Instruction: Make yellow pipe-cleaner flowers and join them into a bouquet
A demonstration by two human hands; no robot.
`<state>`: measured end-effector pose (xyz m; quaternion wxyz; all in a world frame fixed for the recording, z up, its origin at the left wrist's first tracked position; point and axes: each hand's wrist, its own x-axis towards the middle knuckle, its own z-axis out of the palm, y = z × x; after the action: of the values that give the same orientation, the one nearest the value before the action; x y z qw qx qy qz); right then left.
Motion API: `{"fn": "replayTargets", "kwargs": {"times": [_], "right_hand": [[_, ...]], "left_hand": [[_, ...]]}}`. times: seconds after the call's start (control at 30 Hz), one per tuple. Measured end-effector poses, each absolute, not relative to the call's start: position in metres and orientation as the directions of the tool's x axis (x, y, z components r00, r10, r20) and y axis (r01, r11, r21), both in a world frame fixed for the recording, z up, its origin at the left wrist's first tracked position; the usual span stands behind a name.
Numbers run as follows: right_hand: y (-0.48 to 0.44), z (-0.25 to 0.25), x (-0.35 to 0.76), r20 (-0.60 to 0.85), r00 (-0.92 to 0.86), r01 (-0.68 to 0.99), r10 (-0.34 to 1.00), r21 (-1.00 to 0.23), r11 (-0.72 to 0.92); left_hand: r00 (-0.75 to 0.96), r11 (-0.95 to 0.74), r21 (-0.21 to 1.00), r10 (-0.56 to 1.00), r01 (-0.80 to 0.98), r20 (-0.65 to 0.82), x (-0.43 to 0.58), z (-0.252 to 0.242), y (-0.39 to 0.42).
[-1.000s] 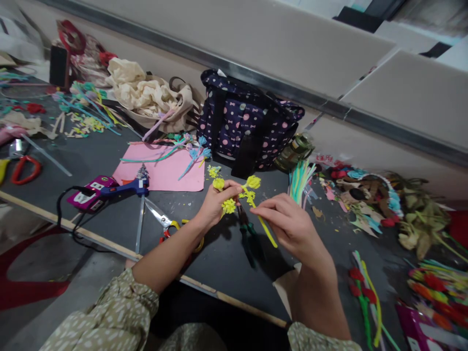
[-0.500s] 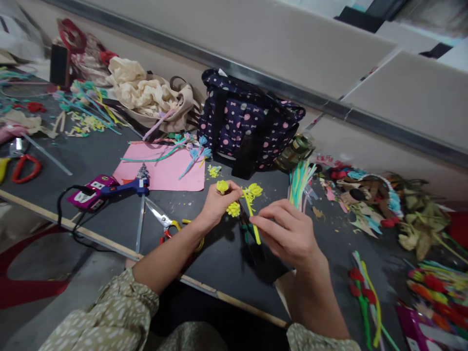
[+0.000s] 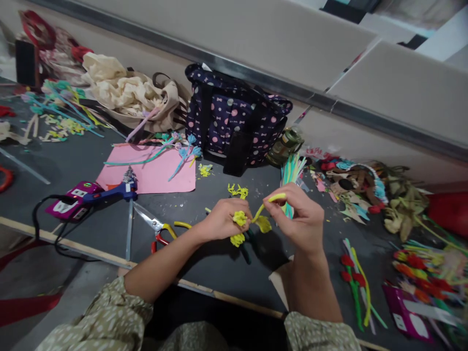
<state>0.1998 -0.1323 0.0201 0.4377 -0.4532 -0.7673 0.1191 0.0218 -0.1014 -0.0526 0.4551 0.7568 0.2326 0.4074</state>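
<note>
Over the dark table, my left hand (image 3: 221, 222) is closed around several yellow fuzzy flowers (image 3: 240, 218) made of pipe cleaner. My right hand (image 3: 303, 212) pinches the free end of a yellow pipe cleaner (image 3: 260, 210), which curves up from beside the left fingers. A yellow petal-like loop (image 3: 263, 224) hangs between the two hands. Below the flowers a dark green-handled tool (image 3: 248, 248) is partly hidden. Small yellow trimmings (image 3: 238, 190) lie just beyond the left hand. Scissors (image 3: 159, 228) with red and yellow handles rest left of it, blades parted.
A blue glue gun (image 3: 109, 192) with a purple box (image 3: 75, 201) and cord lies left, near pink paper (image 3: 153, 170). A navy patterned bag (image 3: 234, 117) stands at the back, a phone (image 3: 238, 153) against it. Pipe cleaners (image 3: 292, 170) and red flowers (image 3: 353, 270) are right.
My right hand has moved up, and the yellow pipe cleaner, straight and pointing down before, now bends upward. My left hand has shifted lower. The whole view has turned slightly right.
</note>
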Motion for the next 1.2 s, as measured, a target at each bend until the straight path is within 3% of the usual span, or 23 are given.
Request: {"fn": "replayTargets", "kwargs": {"times": [0.2,0.37,0.5,0.6,0.73,0.9,1.07,1.2], "right_hand": [[-0.115,0.002,0.203,0.377,-0.057,0.509,0.924,-0.786,0.352],[-0.106,-0.006,0.205,0.303,-0.002,0.384,0.953,-0.880,0.281],[-0.115,0.003,0.208,0.497,0.029,0.434,0.867,-0.788,0.438],[-0.121,0.009,0.212,0.632,-0.089,0.481,0.770,-0.650,0.589],[-0.120,0.007,0.213,0.583,-0.321,0.487,0.746,-0.574,0.659],[-0.109,-0.002,0.208,0.538,-0.476,0.504,0.696,-0.482,0.717],[-0.103,-0.009,0.211,0.569,-0.451,0.582,0.688,-0.397,0.710],[-0.103,-0.010,0.213,0.579,-0.443,0.622,0.685,-0.352,0.700]], "left_hand": [[0.667,-0.482,0.870,0.614,-0.105,0.421,0.017,-0.047,-0.104],[0.635,-0.325,0.933,0.690,-0.158,0.348,0.015,-0.043,-0.101],[0.604,-0.066,0.977,0.777,-0.203,0.178,0.016,-0.043,-0.099],[0.612,0.161,0.951,0.790,-0.263,0.036,0.016,-0.045,-0.099],[0.661,0.316,0.904,0.749,-0.287,-0.052,0.016,-0.049,-0.098],[0.695,0.364,0.881,0.716,-0.302,-0.057,0.015,-0.054,-0.097],[0.695,0.331,0.886,0.719,-0.325,-0.014,0.013,-0.054,-0.096],[0.602,0.209,0.903,0.796,-0.375,0.066,0.013,-0.054,-0.095]]}}
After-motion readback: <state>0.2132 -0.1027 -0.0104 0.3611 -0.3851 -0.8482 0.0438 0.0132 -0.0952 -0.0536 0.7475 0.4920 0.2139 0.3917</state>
